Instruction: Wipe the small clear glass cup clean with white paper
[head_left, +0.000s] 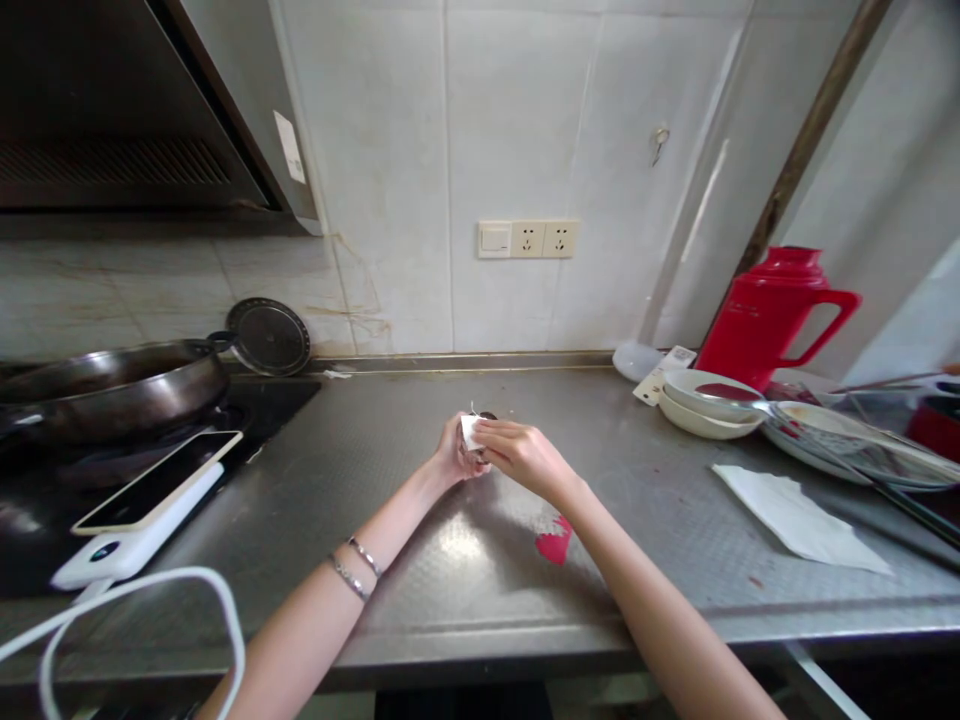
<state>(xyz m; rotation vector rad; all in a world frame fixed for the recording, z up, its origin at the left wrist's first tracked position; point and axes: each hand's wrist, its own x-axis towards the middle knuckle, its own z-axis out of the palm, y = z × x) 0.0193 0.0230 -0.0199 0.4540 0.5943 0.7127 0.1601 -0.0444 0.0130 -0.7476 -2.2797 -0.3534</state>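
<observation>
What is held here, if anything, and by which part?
The right grip seems to hold white tissue-like material by its right side; the left grip holds a small object, mostly hidden, its held part unclear.

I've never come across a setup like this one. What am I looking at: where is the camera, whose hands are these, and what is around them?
There is no machine here: a person works with two bare hands. The single picture comes from a camera worn on that person's head, looking forward and down. The left hand, on the arm with two bracelets, holds a small object, mostly hidden. The right hand holds a white piece, perhaps paper, against it. On the metal counter lie a red scrap and a white sheet; stacked bowls and a red flask are at the right. At the left are a pan, a phone and a white device with a cable.
</observation>
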